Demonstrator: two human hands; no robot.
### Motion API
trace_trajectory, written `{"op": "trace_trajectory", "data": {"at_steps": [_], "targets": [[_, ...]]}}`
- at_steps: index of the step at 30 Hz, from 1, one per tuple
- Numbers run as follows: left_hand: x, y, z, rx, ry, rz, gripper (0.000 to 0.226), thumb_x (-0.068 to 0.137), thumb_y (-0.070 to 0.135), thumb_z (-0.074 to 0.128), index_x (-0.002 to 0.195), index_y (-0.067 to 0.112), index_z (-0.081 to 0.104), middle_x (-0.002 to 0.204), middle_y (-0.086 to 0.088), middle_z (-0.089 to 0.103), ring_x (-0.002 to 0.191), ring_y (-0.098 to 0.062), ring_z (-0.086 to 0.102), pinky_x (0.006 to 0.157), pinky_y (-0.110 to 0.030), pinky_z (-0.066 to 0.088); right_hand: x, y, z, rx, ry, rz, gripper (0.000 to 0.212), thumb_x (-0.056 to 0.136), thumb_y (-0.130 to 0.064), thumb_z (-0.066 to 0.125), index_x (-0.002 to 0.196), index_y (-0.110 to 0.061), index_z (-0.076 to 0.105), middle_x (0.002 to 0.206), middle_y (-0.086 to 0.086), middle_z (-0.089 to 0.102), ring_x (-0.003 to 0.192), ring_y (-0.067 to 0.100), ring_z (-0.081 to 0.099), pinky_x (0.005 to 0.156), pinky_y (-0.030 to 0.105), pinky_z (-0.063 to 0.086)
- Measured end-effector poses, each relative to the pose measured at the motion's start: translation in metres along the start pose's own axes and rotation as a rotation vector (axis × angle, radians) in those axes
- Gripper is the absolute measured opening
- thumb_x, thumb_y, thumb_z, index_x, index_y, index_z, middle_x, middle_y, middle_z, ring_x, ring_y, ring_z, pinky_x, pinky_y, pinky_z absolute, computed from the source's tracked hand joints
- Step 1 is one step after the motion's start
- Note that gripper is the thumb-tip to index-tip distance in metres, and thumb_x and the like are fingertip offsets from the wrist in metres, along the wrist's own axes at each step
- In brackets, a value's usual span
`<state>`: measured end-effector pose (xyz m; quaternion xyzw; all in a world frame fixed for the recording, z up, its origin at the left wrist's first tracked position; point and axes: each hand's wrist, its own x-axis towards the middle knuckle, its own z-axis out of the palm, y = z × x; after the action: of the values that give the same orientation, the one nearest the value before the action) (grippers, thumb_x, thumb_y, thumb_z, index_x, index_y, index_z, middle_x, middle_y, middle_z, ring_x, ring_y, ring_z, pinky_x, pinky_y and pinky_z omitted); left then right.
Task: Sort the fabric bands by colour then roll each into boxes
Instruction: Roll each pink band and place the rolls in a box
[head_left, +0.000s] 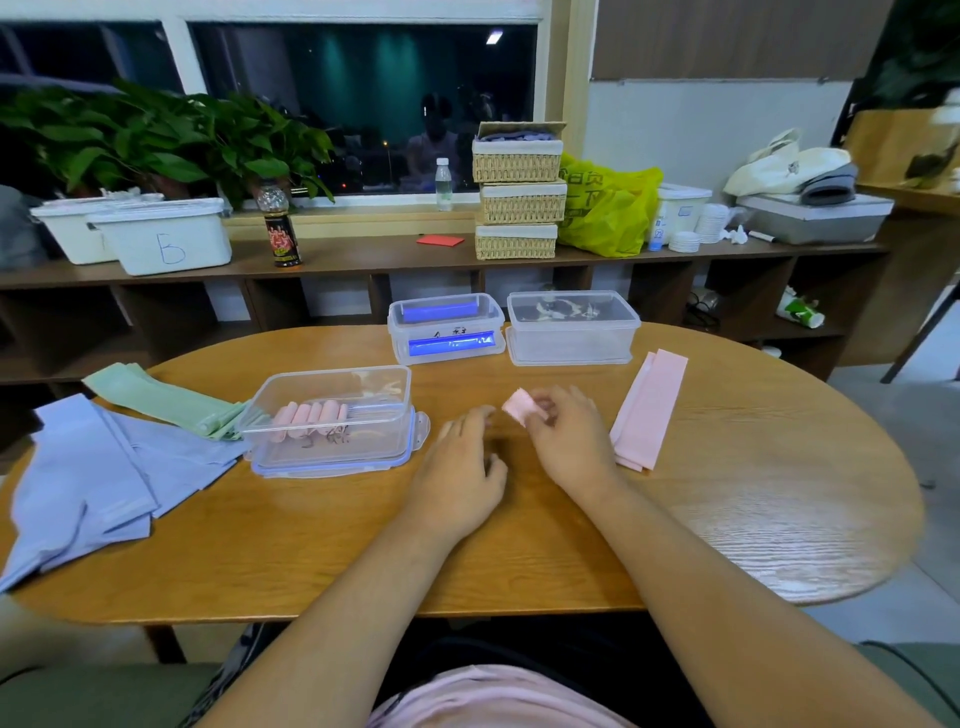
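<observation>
My right hand (569, 434) pinches a small rolled pink band (518, 406) just above the table's middle. My left hand (462, 470) rests flat on the wood beside it, fingers spread, holding nothing. Left of the hands stands an open clear box (332, 447) with several pink rolls (311, 415) lined up inside. Flat pink bands (649, 410) lie stacked to the right of my right hand. Green bands (166, 397) and blue bands (88, 483) lie spread at the table's left end.
Two more clear boxes stand at the table's far edge: one with blue clips (447, 327) and one with a lid on (571, 327). Behind is a low shelf (363, 260) with white tubs, a bottle, stacked wicker baskets and a yellow bag.
</observation>
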<state>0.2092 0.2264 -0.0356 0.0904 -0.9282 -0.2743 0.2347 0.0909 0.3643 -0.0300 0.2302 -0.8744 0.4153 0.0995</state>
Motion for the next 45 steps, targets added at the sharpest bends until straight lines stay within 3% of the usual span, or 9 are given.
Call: {"op": "trace_trajectory", "data": {"at_steps": [3,6,11,18,26,31,35,39,45], "targets": [[-0.001,0.001,-0.001,-0.063,0.048,0.013,0.063,0.098,0.020,0.060,0.157,0.027,0.039,0.147,0.009,0.054,0.138,-0.008,0.047,0.113,-0.034,0.045,-0.012,-0.013,-0.006,0.849,-0.111,0.346,0.019,0.103,-0.017,0.060,0.118,-0.020,0.072,0.107,-0.003,0.073,0.101,0.014,0.067,0.095,0.036,0.054],[-0.003,0.002,-0.002,-0.117,0.049,0.052,0.070,0.096,0.022,0.064,0.160,0.029,0.035,0.152,0.011,0.050,0.142,-0.005,0.043,0.119,-0.032,0.039,-0.024,-0.013,-0.011,1.203,-0.269,0.433,0.020,0.106,-0.012,0.055,0.118,-0.010,0.071,0.095,0.006,0.072,0.093,0.021,0.067,0.094,0.040,0.054],[-0.004,0.005,-0.005,-0.154,0.026,0.113,0.078,0.091,0.038,0.080,0.158,0.034,0.040,0.145,0.018,0.050,0.138,0.000,0.042,0.115,-0.024,0.036,-0.039,-0.016,-0.018,1.093,-0.467,0.317,0.031,0.108,-0.011,0.051,0.130,-0.007,0.072,0.106,0.012,0.075,0.099,0.020,0.069,0.092,0.036,0.054],[-0.004,0.005,-0.004,-0.165,0.069,0.103,0.064,0.087,0.043,0.085,0.144,0.030,0.059,0.125,0.021,0.059,0.120,0.000,0.053,0.102,-0.020,0.043,-0.042,-0.019,-0.017,1.005,-0.479,0.258,0.028,0.108,-0.011,0.053,0.123,-0.012,0.076,0.118,0.022,0.073,0.104,0.026,0.063,0.099,0.043,0.055],[-0.005,0.007,-0.004,-0.127,0.100,0.083,0.053,0.084,0.040,0.083,0.135,0.037,0.066,0.119,0.021,0.069,0.111,0.000,0.057,0.095,-0.020,0.047,-0.047,-0.021,-0.013,0.970,-0.423,0.216,0.025,0.109,-0.027,0.057,0.115,-0.020,0.079,0.113,0.007,0.077,0.104,0.021,0.070,0.093,0.038,0.058],[-0.008,0.010,-0.005,-0.070,0.094,0.131,0.049,0.083,0.034,0.083,0.130,0.034,0.070,0.119,0.018,0.073,0.112,-0.001,0.060,0.093,0.003,0.029,-0.048,-0.020,-0.012,0.874,-0.414,0.140,0.022,0.097,-0.025,0.075,0.119,-0.021,0.077,0.116,0.009,0.078,0.117,0.030,0.071,0.104,0.051,0.054],[-0.009,0.010,-0.006,-0.128,0.106,0.148,0.052,0.084,0.034,0.083,0.134,0.035,0.069,0.125,0.018,0.072,0.117,0.001,0.061,0.098,-0.011,0.044,-0.048,-0.020,-0.018,0.972,-0.456,0.173,0.025,0.100,-0.021,0.073,0.124,-0.012,0.076,0.120,0.016,0.076,0.121,0.036,0.069,0.104,0.052,0.054],[-0.009,0.009,-0.006,-0.156,0.073,0.169,0.060,0.086,0.037,0.082,0.141,0.038,0.060,0.134,0.021,0.063,0.127,0.004,0.055,0.103,-0.016,0.045,-0.047,-0.022,-0.021,1.012,-0.437,0.216,0.026,0.099,-0.020,0.074,0.122,-0.010,0.076,0.112,0.016,0.077,0.102,0.024,0.071,0.093,0.044,0.054],[-0.007,0.009,-0.006,-0.146,0.140,0.204,0.043,0.086,0.037,0.084,0.122,0.030,0.062,0.114,0.021,0.060,0.112,-0.004,0.056,0.093,-0.022,0.047,-0.045,-0.019,-0.020,1.036,-0.406,0.237,0.029,0.096,-0.025,0.078,0.121,-0.011,0.077,0.116,0.019,0.076,0.103,0.021,0.071,0.094,0.041,0.058]]}}
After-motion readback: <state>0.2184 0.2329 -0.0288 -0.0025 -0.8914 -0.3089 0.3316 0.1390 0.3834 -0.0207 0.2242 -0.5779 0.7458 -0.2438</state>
